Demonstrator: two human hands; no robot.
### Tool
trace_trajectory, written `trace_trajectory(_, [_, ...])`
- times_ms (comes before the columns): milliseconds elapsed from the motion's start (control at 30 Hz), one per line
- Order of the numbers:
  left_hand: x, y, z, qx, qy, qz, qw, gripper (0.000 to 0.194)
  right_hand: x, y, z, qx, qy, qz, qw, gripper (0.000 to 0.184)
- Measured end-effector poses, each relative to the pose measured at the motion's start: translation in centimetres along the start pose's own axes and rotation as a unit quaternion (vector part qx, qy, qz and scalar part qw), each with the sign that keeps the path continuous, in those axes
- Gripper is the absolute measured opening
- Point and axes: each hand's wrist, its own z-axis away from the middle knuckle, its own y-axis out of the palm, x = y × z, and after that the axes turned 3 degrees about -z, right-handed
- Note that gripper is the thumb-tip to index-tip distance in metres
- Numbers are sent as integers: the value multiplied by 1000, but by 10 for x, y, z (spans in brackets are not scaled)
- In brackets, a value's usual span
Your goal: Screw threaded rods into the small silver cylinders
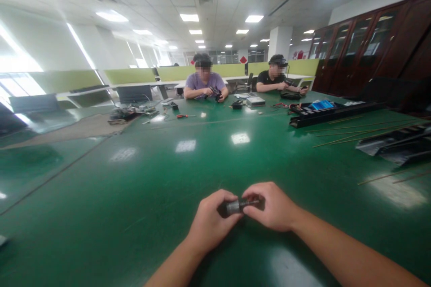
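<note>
A broad green table [141, 197] fills the lower frame; wide bare surface is left across the centre and lower left. At right, dark trays [332, 113] and thin rods [357, 134] are laid near the far edge. At upper centre, two seated people [205, 83] are placed at the far side. At bottom centre, a small dark cylindrical part [239, 205] is gripped between closed fingers of the left hand [210, 224] and the right hand [274, 206], just above the tabletop.
</note>
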Motion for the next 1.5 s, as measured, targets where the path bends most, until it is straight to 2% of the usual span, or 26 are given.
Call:
trace_trajectory(400, [-2, -1, 0, 7, 18, 1, 1000, 17, 2, 2, -1, 5, -16, 0, 1000, 13])
trace_trajectory(933, [0, 0, -1, -28, 3, -31, 999, 19, -2, 5, -1, -1, -34, 39, 999, 11])
trace_trajectory(1500, [0, -1, -3, -26, -2, -35, 999, 18, -2, 3, -1, -3, -39, 57, 998, 10])
